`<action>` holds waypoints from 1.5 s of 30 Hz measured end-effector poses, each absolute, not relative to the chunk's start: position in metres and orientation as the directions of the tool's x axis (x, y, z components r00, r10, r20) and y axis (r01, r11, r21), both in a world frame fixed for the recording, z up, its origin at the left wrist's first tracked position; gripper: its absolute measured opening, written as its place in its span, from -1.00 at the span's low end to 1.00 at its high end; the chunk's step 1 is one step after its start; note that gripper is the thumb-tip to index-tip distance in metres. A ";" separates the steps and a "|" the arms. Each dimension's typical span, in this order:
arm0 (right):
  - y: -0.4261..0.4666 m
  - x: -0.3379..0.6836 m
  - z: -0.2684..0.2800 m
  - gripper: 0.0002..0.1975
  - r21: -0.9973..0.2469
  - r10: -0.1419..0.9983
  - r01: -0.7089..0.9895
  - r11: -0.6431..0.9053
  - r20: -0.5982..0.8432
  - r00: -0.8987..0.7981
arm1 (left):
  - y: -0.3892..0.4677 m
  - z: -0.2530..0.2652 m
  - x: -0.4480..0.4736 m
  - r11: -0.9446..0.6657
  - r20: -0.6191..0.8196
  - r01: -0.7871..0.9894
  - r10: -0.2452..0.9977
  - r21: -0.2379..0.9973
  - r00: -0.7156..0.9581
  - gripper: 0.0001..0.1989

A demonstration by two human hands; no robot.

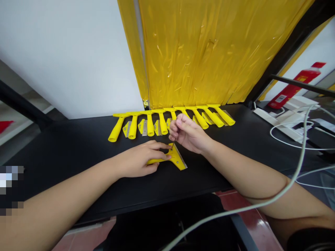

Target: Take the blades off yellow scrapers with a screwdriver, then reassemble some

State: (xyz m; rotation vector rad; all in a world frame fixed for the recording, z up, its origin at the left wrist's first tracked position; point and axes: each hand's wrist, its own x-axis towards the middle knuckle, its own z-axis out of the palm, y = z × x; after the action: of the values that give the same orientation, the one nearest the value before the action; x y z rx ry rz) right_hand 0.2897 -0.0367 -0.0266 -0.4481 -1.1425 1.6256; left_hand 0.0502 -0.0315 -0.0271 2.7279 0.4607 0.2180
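Observation:
A yellow scraper (180, 161) with a thin metal blade along its right edge lies flat on the black table. My left hand (148, 157) is closed around its handle and presses it down, fingers reaching onto the head. Above the scraper, my right hand (187, 132) pinches a thin dark screw-driving tool (173, 145). Its lower end meets the scraper head near the upper screw. The rest of the tool is hidden in my fingers, so I cannot tell whether it is a screwdriver or a hex key. A second screw shows on the lower part of the head.
Behind my hands a row of several yellow scrapers (133, 127) leans along the back of the black table (78, 150). At the right are a red bottle (295, 85), white strips (272, 120) and a pale cable (300, 167) looping across my right arm.

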 end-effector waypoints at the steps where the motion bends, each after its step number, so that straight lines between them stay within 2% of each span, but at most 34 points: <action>1: -0.036 0.289 -0.027 -0.62 -0.844 0.893 -0.536 0.014 0.251 -0.373 | -0.031 -0.027 0.050 -0.881 0.089 0.288 0.343 0.376 0.935 -0.41; 6: -0.033 0.291 -0.028 -0.72 -0.859 0.878 -0.512 -0.026 0.225 -0.423 | -0.031 -0.027 0.050 -0.885 0.100 0.282 0.340 0.371 0.935 -0.41; 10: -0.038 0.289 -0.027 -0.79 -0.828 0.880 -0.557 -0.062 0.218 -0.422 | -0.031 -0.027 0.050 -0.887 0.102 0.278 0.336 0.369 0.936 -0.41; 17: -0.035 0.289 -0.029 -0.75 -0.821 0.889 -0.569 0.041 0.290 -0.353 | -0.031 -0.029 0.050 -0.892 0.103 0.277 0.332 0.357 0.938 -0.42; 21: -0.036 0.290 -0.028 -0.70 -0.828 0.865 -0.559 -0.033 0.257 -0.432 | -0.031 -0.029 0.049 -0.892 0.107 0.275 0.332 0.358 0.937 -0.40; 24: -0.040 0.288 -0.027 -0.77 -0.808 0.862 -0.587 -0.052 0.260 -0.435 | -0.030 -0.029 0.049 -0.891 0.107 0.275 0.332 0.360 0.937 -0.40; 28: -0.040 0.285 -0.028 -0.71 -0.807 0.897 -0.589 0.046 0.293 -0.330 | -0.030 -0.030 0.049 -0.891 0.101 0.278 0.333 0.359 0.937 -0.40; 32: -0.035 0.287 -0.029 -0.76 -0.834 0.909 -0.537 0.130 0.316 -0.271 | -0.031 -0.030 0.049 -0.892 0.099 0.283 0.336 0.352 0.937 -0.41; 35: -0.036 0.288 -0.028 -0.72 -0.838 0.894 -0.542 0.072 0.294 -0.337 | -0.031 -0.029 0.050 -0.894 0.108 0.278 0.334 0.351 0.936 -0.40; 39: -0.042 0.286 -0.025 -0.80 -0.789 0.888 -0.614 -0.025 0.266 -0.376 | -0.031 -0.028 0.051 -0.892 0.109 0.276 0.334 0.357 0.936 -0.40; 43: -0.040 0.285 -0.026 -0.71 -0.792 0.916 -0.610 0.044 0.276 -0.293 | -0.031 -0.029 0.051 -0.892 0.110 0.283 0.340 0.353 0.934 -0.40; 45: -0.037 0.286 -0.027 -0.72 -0.814 0.922 -0.576 0.070 0.273 -0.274 | -0.031 -0.029 0.051 -0.893 0.108 0.285 0.341 0.349 0.934 -0.40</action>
State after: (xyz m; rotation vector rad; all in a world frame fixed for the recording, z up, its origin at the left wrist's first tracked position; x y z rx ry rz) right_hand 0.2856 -0.0374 -0.0270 -0.4455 -1.0691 1.5361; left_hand 0.0507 -0.0306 -0.0295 2.7597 0.4600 0.2374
